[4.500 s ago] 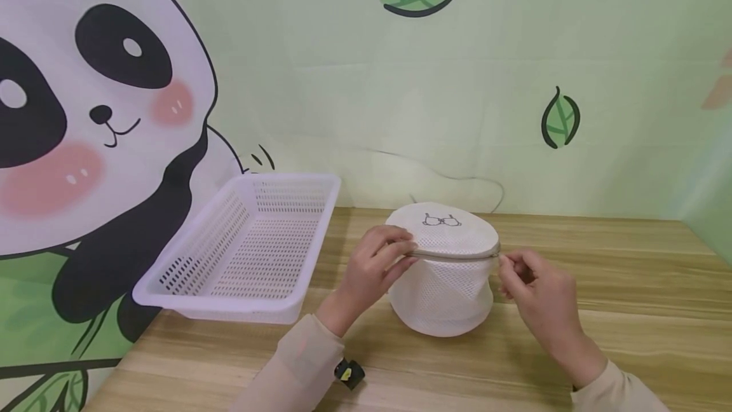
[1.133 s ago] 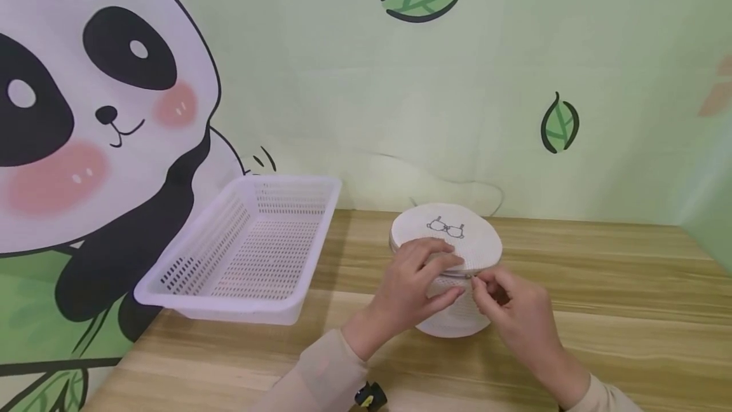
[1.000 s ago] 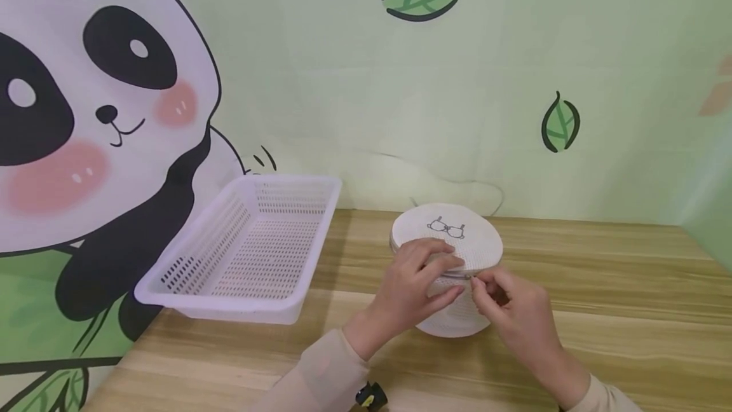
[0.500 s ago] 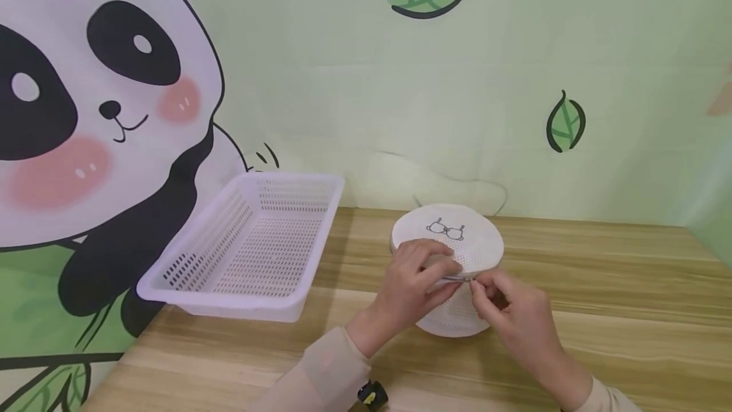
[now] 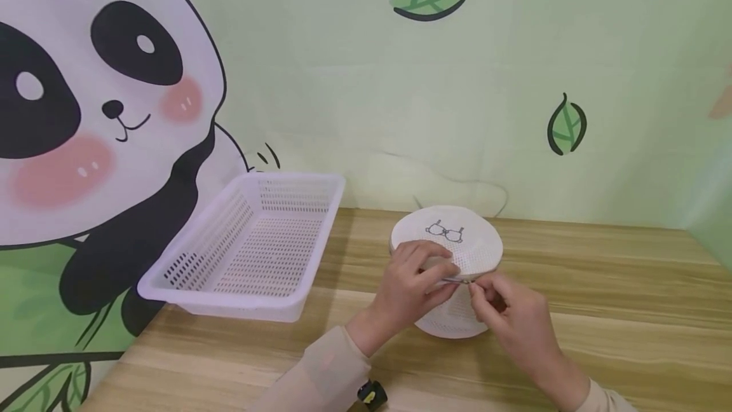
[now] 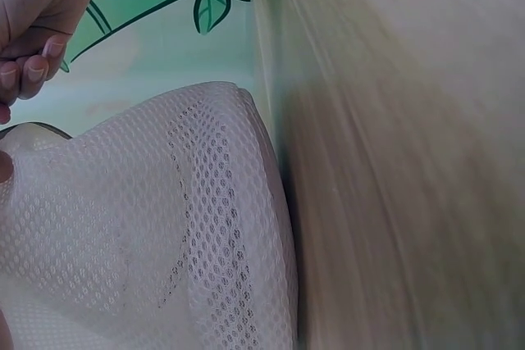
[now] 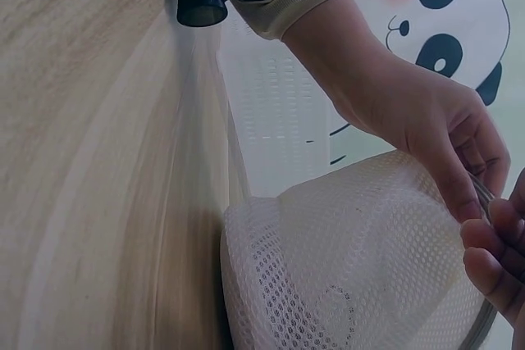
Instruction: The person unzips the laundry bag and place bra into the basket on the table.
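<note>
A round white mesh laundry bag [image 5: 477, 240] with a glasses-like bra drawing on its lid stands upright on the table. A grey zipper [image 7: 479, 329] runs round its top edge. My left hand [image 5: 408, 281] pinches the front edge by the zipper, fingers on the lid and thumb below it. Just right of it, my right hand [image 5: 517, 320] pinches at the zipper, apparently on its pull, which the fingertips mostly hide. In the left wrist view the mesh side [image 6: 164, 202] sags in folds, and the right fingers are curled.
To the left of the bag, a white perforated plastic basket [image 5: 300, 302] sits on the wooden table [image 5: 629, 348]. Behind stands a green backdrop [image 5: 320, 81] with a panda print. A black wrist camera [image 5: 373, 394] sits by the left sleeve.
Since the earliest frame, the right hand has moved left along the zipper to the bag's front, and the lid has turned. The left hand has shifted right; its thumb has since closed against the edge.
</note>
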Action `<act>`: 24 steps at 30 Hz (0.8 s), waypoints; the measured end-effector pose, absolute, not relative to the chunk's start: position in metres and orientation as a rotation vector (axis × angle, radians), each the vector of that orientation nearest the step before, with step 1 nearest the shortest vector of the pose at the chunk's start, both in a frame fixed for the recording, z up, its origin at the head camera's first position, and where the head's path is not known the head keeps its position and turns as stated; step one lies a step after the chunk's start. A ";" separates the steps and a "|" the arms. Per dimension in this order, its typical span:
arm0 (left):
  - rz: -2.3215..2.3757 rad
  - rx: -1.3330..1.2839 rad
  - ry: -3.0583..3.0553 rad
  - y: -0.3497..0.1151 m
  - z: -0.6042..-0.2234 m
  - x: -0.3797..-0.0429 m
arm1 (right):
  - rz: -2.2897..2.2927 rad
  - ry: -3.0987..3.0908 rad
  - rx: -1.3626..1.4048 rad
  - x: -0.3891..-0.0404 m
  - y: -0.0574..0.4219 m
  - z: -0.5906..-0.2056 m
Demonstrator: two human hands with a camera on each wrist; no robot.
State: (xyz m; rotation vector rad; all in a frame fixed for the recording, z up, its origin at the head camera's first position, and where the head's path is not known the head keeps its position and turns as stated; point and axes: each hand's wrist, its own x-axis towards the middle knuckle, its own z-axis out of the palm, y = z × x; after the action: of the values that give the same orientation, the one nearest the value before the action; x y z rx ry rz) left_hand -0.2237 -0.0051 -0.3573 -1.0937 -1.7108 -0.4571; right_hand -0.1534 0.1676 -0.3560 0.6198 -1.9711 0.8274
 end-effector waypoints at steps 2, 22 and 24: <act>-0.454 -1.098 -1.705 -0.005 -0.358 -0.224 | 0.830 -1.972 0.615 -0.153 0.168 -0.357; -0.450 -1.107 -1.690 -0.006 -0.358 -0.224 | 0.869 -1.972 0.611 -0.152 0.166 -0.356; -0.449 -1.110 -1.692 -0.006 -0.358 -0.224 | 0.873 -1.974 0.605 -0.152 0.166 -0.356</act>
State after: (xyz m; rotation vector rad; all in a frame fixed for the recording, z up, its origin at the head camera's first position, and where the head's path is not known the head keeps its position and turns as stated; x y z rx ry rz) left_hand -0.2236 -0.0065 -0.3579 -1.1096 -1.6919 -0.4490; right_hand -0.1515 0.1663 -0.3555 0.6046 -1.9745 0.8731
